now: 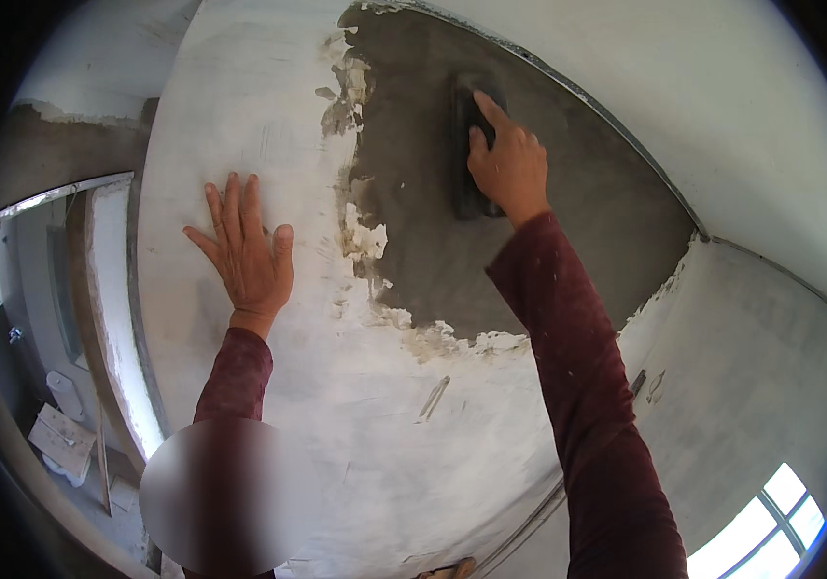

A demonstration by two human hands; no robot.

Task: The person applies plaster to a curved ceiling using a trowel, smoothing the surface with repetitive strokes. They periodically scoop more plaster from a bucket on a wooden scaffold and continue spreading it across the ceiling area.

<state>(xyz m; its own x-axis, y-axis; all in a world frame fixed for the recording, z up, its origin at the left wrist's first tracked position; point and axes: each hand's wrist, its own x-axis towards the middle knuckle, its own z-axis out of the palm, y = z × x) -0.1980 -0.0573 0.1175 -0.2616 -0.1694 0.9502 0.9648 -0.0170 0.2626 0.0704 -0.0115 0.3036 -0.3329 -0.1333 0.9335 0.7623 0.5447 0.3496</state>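
My right hand (512, 172) is closed on a dark plastering float (478, 198), whose long face lies against a grey patch of wet-looking plaster (433, 261). One finger stretches along the float's back, and its handle is mostly covered by my hand. To the left, my left hand (244, 253) rests flat with fingers spread on the whitish wall (288, 116); it holds nothing. A ragged, flaking edge (363, 236) of old white coating runs between the two hands, bordering the grey patch. Dark red sleeves cover both forearms.
A metal strip (577, 89) edges the patch along the white ceiling (722, 87). At left, a doorway opens onto a room with a toilet (66, 394) and a leaning board (63, 436). A bright window (770, 526) is at lower right. A blurred oval covers part of my left forearm.
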